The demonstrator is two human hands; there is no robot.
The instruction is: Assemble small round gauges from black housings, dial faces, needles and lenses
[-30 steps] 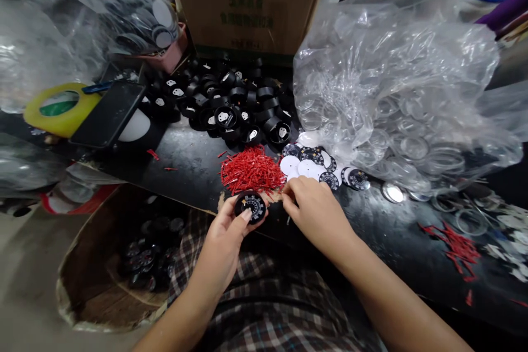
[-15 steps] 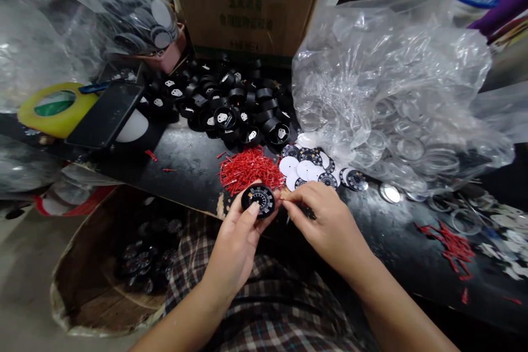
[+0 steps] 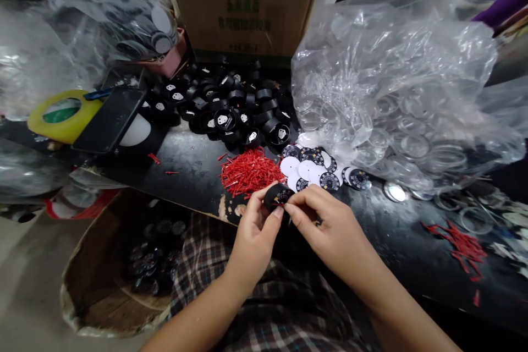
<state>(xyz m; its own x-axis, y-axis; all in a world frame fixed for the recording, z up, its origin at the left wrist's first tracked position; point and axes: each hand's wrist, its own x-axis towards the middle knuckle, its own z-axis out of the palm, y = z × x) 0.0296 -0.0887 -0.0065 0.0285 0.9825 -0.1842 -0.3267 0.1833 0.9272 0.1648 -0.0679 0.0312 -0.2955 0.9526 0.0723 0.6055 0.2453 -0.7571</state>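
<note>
My left hand (image 3: 258,225) is closed round a small black gauge housing (image 3: 274,196) with a printed dial, tilted so the dial faces right. A thin red pointer (image 3: 279,204) shows against the dial. At the dial's right edge, my right hand (image 3: 319,214) has thumb and forefinger pinched together, apparently on the red pointer; the fingertips partly hide it. Just beyond the hands lie a heap of red pointers (image 3: 249,171) and a spread of white and black dial discs (image 3: 307,169).
Black housings (image 3: 231,102) pile up before a cardboard box (image 3: 247,11). Clear round covers fill a plastic bag (image 3: 396,82) at right. Yellow tape (image 3: 51,126) and a phone (image 3: 110,119) are at left. Below, a bin (image 3: 78,286) holds gauges. Loose red pointers (image 3: 460,245) lie at right.
My left hand has turned the gauge housing from facing me to facing right and shifted it rightward. My right fingertips have come up against the dial.
</note>
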